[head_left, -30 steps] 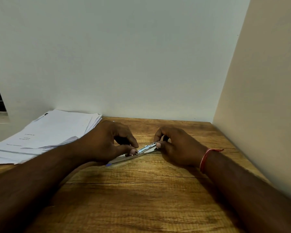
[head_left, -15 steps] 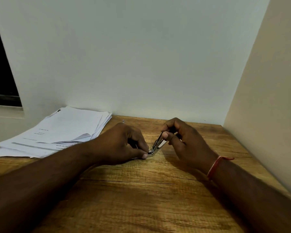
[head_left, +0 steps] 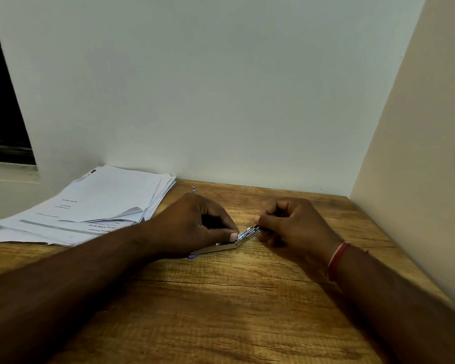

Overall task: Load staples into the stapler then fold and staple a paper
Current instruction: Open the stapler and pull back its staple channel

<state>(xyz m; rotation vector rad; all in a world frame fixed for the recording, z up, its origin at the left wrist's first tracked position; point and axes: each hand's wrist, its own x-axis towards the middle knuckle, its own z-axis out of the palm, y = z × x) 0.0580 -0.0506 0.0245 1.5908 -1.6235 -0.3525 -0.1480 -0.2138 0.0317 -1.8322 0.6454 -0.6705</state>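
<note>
A small metal stapler (head_left: pixel 222 246) lies opened out on the wooden desk (head_left: pixel 221 306), its base flat and a blue end showing at the left. My left hand (head_left: pixel 195 227) presses down on the base, thumb at the hinge. My right hand (head_left: pixel 292 224) grips the raised upper arm (head_left: pixel 250 232) of the stapler, which tilts up to the right. Whether staples sit inside is hidden by my fingers. A stack of white printed papers (head_left: pixel 95 206) lies at the back left of the desk.
A tiny metal object (head_left: pixel 193 189) lies near the back wall behind my left hand. A white wall closes the desk at the back and a beige wall (head_left: pixel 418 179) on the right. A dark window opening (head_left: pixel 3 101) is at far left.
The stapler's upper arm, lifted steeply half a second ago, is now lowered to a shallow angle. My right hand moved down and right with it. The left hand stayed on the base.
</note>
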